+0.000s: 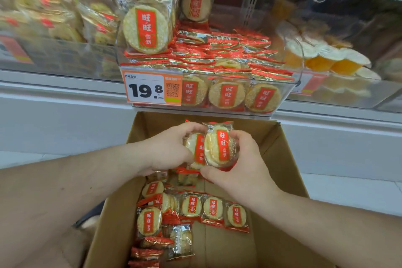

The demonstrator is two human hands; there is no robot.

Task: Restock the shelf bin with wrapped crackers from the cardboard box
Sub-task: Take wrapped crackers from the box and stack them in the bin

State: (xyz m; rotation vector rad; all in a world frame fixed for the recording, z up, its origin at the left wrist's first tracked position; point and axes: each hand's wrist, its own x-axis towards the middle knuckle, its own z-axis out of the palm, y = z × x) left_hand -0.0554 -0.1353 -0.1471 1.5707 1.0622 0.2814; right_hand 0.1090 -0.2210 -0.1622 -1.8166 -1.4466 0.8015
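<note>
Above the open cardboard box (280,159), both my hands hold a small stack of wrapped crackers (214,148), round pale discs in clear wrap with red labels. My left hand (169,148) grips the stack from the left, my right hand (241,163) from the right and below. More wrapped crackers (191,209) lie loose on the box floor. Just above the box stands the clear shelf bin (291,85), packed with rows of the same crackers (226,54); a few stand upright at its back left.
A price tag (152,88) reading 19.8 hangs on the bin's front left. Left of it is a bin of other wrapped crackers (65,19); right of it, a bin of orange jelly cups (326,59). A white shelf edge (61,91) runs across.
</note>
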